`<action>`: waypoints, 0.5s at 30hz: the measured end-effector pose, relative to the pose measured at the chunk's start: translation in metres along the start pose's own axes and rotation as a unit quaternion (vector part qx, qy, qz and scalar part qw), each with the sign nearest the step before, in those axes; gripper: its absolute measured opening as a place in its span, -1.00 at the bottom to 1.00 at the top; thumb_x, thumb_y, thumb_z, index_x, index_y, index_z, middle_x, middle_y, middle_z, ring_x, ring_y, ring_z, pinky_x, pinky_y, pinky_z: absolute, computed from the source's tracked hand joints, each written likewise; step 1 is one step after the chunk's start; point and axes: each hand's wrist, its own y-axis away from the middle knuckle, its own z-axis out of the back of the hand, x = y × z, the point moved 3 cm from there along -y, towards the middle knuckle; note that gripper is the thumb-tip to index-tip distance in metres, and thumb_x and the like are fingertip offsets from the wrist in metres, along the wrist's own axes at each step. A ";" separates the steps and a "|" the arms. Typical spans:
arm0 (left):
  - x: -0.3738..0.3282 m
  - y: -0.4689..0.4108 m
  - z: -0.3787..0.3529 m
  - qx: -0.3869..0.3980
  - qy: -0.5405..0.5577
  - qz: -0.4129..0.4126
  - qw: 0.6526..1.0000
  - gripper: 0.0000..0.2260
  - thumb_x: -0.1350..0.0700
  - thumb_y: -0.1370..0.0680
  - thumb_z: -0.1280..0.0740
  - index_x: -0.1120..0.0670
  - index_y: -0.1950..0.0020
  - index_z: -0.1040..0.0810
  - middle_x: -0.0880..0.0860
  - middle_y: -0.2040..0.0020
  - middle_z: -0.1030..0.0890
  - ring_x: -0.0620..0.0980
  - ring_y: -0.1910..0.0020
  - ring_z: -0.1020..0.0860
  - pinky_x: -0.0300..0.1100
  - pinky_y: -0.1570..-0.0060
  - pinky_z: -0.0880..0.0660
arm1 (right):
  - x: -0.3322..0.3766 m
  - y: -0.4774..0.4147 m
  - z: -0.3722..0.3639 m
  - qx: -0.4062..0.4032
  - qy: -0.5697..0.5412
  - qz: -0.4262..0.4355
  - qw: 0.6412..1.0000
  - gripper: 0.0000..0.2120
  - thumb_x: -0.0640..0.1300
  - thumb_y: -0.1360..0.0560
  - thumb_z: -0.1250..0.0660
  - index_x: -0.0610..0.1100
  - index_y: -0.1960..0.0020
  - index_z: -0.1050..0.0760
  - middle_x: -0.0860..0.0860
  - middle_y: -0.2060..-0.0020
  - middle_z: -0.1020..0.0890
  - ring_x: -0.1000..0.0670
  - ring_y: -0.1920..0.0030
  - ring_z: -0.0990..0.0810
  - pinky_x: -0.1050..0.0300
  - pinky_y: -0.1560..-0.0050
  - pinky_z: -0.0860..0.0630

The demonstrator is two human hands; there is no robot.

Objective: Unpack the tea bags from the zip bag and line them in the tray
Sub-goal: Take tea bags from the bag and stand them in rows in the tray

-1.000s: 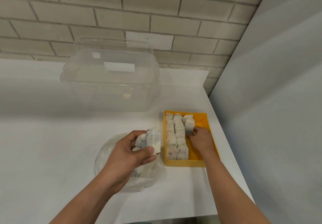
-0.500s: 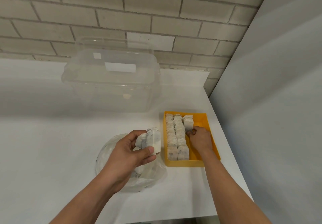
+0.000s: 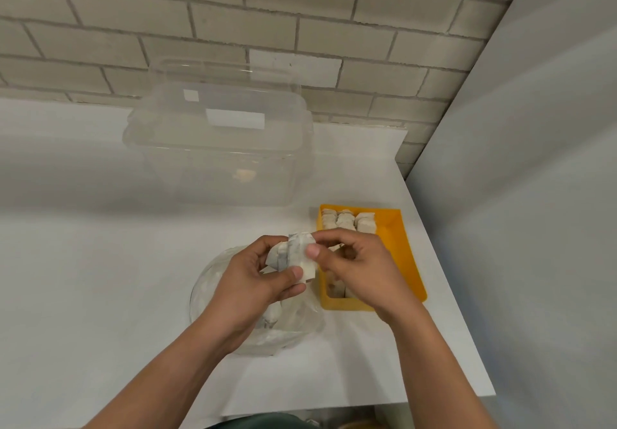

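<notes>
- Left hand [image 3: 248,281] closed round a small stack of tea bags [image 3: 293,255], thumb pressed on the front one, fingers curled behind; stack stands on edge, long sides roughly upright.
- Right hand [image 3: 359,270] pinching the top corner of the front bag, thumb and forefinger closed on it, other fingers loosely curled. Looks like peeling one bag off the stack.
- Both hands meet above the bench [image 3: 100,295], just left of the tray [image 3: 405,251]; zip bag [image 3: 300,325] lies directly under the left wrist.
- Key relation: tray sits right of the stack, right under the right hand, so the right hand is the nearer one for placing. Tray's long axis runs away from the person; rows of bags follow it.
- Tray: hard yellow plastic, rectangular, straight walls. Left two rows look full; a third row has only a few bags at the far end, the rest bare yellow floor. My guess is the next bag goes there.
- Tea bags: soft pale paper squares, dark flecks showing through, limp at the edges.
- Zip bag: thin clear film, crumpled, a few bags left inside.
- Clear lidded tub [image 3: 217,148] behind, well apart.
</notes>
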 end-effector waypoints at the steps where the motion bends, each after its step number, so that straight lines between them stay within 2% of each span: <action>1: -0.001 0.000 -0.001 0.002 -0.006 -0.004 1.000 -0.72 0.39 -0.52 -0.47 0.11 -0.16 -0.67 0.23 -0.14 -0.66 0.22 -0.04 -0.72 -0.11 0.03 -0.67 | 0.003 0.001 -0.001 -0.004 0.010 0.011 1.000 -0.88 -0.03 -0.52 -0.51 0.02 -0.05 -0.72 0.13 0.08 -0.73 0.00 0.16 -0.66 -0.03 0.14 -0.65; 4: -0.002 -0.001 -0.002 0.011 -0.011 -0.012 1.000 -0.72 0.37 -0.51 -0.49 0.10 -0.16 -0.67 0.24 -0.17 -0.66 0.27 -0.07 -0.71 -0.10 0.00 -0.67 | 0.005 0.003 0.003 -0.039 0.001 0.030 0.999 -0.95 -0.10 -0.52 -0.51 -0.02 0.02 -0.72 0.12 0.15 -0.73 0.08 0.20 -0.66 0.02 0.11 -0.66; 6: -0.003 -0.001 -0.003 0.016 -0.006 -0.016 1.000 -0.72 0.38 -0.53 -0.47 0.12 -0.18 -0.65 0.24 -0.16 -0.67 0.25 -0.05 -0.73 -0.10 -0.01 -0.67 | 0.003 0.004 0.006 -0.043 -0.041 0.030 0.998 -0.92 -0.11 -0.53 -0.50 -0.04 -0.01 -0.72 0.04 0.19 -0.74 0.03 0.18 -0.69 0.00 0.08 -0.68; 8: -0.005 0.000 -0.004 0.016 -0.008 -0.023 1.000 -0.72 0.41 -0.54 -0.43 0.15 -0.19 -0.64 0.24 -0.14 -0.68 0.23 -0.02 -0.74 -0.11 0.01 -0.68 | 0.000 0.006 0.005 -0.031 -0.058 0.032 0.997 -0.87 -0.10 -0.53 -0.50 0.01 -0.07 -0.72 0.03 0.14 -0.74 -0.03 0.14 -0.71 -0.05 0.06 -0.69; 10: -0.006 0.000 -0.004 0.011 -0.018 -0.030 0.999 -0.72 0.43 -0.55 -0.42 0.15 -0.18 -0.64 0.24 -0.12 -0.68 0.22 0.01 -0.75 -0.12 0.02 -0.68 | -0.001 0.007 0.004 -0.035 -0.062 0.036 0.997 -0.81 -0.11 -0.52 -0.50 0.08 -0.11 -0.71 0.10 0.07 -0.73 -0.03 0.12 -0.71 -0.02 0.03 -0.69; 15: -0.006 0.001 -0.001 0.008 -0.055 -0.045 0.997 -0.75 0.40 -0.55 -0.44 0.11 -0.13 -0.66 0.20 -0.10 -0.68 0.22 0.02 -0.74 -0.12 0.02 -0.68 | 0.003 0.005 0.008 -0.028 -0.016 0.092 0.995 -0.92 -0.15 -0.52 -0.51 -0.01 0.01 -0.72 0.12 0.04 -0.71 0.05 0.07 -0.67 0.08 0.03 -0.62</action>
